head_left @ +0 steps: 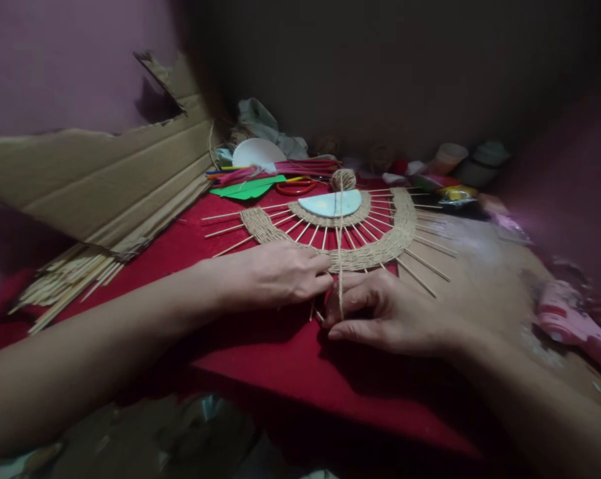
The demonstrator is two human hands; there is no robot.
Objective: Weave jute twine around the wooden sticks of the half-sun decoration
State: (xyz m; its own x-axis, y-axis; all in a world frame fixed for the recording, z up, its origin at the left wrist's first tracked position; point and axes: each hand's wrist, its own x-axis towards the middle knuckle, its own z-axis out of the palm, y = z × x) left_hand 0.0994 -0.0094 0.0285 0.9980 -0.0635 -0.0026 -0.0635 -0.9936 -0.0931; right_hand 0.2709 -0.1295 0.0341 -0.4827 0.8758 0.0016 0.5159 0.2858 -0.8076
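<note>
A half-round woven fan (pixel 380 255) of twine on thin wooden sticks lies on the red cloth, with a pale blue half-disc (pixel 331 203) at its centre. Its near edge is under my left hand (pixel 285 271), whose curled fingers close on the weave and sticks there. Just right of it, my right hand (pixel 380 309) has its fingers bent around a strand of twine (pixel 341 266). That strand runs across the fan from a twine ball (pixel 343 179) behind the half-disc. The fingertips of both hands nearly meet, and stick ends poke out between them.
A folded cardboard sheet (pixel 95 179) leans at the left above a bundle of wooden sticks (pixel 70 279). Behind the fan lie green paper (pixel 250 188), red-handled scissors (pixel 296 188) and a white paper plate (pixel 257 153). A pink glue gun (pixel 574 322) rests on the board (pixel 484 273) at right.
</note>
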